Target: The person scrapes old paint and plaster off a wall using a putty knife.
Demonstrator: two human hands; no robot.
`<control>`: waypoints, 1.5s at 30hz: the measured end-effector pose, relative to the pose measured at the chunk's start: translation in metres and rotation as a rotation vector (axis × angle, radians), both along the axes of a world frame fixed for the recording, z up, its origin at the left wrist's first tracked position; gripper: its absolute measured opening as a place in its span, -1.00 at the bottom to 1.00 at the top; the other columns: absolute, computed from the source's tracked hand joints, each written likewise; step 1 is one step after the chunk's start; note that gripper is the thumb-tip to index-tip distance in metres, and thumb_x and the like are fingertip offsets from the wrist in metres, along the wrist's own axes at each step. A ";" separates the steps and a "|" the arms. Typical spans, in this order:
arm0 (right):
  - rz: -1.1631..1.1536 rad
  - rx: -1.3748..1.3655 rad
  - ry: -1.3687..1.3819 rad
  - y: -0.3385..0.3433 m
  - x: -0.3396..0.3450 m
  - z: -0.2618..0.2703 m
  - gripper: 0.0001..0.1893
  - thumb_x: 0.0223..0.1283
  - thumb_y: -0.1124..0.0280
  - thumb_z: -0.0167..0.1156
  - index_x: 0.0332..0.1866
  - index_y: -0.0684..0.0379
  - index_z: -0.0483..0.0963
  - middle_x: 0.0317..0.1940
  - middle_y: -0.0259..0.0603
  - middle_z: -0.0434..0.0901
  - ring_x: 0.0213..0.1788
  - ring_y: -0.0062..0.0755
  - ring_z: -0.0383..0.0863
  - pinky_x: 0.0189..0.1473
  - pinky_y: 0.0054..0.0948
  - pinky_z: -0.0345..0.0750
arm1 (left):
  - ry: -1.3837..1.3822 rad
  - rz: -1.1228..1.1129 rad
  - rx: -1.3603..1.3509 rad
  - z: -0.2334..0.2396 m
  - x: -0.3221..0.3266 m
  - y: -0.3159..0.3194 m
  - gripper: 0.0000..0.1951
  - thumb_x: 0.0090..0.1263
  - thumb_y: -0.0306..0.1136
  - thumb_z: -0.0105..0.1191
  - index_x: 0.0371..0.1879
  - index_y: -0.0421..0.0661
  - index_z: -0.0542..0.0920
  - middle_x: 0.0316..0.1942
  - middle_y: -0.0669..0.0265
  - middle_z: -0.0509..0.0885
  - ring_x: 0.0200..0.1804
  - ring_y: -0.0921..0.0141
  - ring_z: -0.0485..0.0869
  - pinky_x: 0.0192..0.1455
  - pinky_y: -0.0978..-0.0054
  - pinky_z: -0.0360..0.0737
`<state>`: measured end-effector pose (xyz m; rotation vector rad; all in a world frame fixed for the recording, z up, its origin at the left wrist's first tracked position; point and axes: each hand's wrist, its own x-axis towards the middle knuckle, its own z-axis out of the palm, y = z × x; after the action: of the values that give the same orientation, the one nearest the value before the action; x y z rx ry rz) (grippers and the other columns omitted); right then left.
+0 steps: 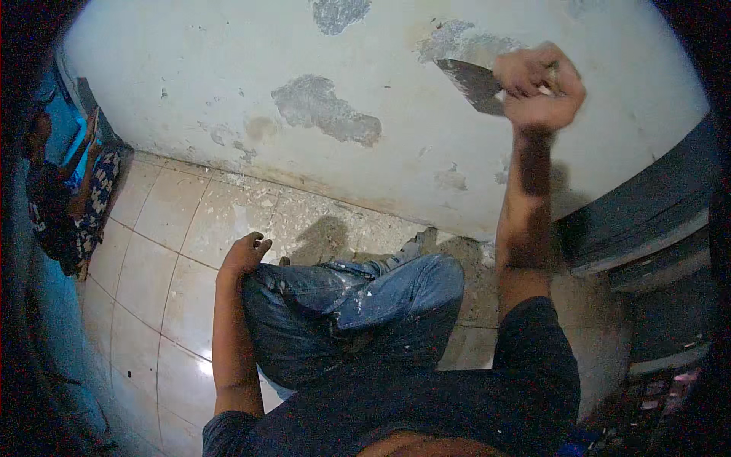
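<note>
My right hand [542,85] grips a scraper, and its wide, stained metal blade [471,85] points left against or just before the white painted wall [400,165]. Slight blur covers the hand, and the handle is mostly hidden in the fist. Behind the blade is a bare grey patch [445,40] where the paint is off. A larger grey patch [328,108] lies to the left, and another grey patch [341,12] is at the top. My left hand [249,251] rests on my bent knee with nothing in it, its fingers loosely apart.
Paint flakes [257,200] litter the tiled floor [188,280] along the wall's foot. My crossed legs in jeans [365,297] carry white flakes. At far left a person [63,194] sits by the wall. A dark piece of furniture [645,223] stands at the right.
</note>
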<state>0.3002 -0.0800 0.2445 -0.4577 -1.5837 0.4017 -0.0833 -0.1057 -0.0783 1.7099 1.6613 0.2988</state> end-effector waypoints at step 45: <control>0.642 0.068 0.227 -0.002 -0.006 0.017 -0.72 0.12 0.29 -0.21 -0.66 0.15 0.07 -0.79 -0.43 -0.01 -0.69 -0.62 -0.08 -0.59 -0.54 -0.03 | -0.001 0.003 0.055 0.007 0.006 -0.001 -0.49 0.26 -0.03 0.03 -0.01 -0.24 0.49 -0.11 -0.04 0.60 -0.03 0.09 0.58 0.02 0.27 0.50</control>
<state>0.2940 -0.0824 0.2613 0.1628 -1.4882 0.8502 -0.0770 -0.1070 -0.0711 1.7474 1.6691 0.3497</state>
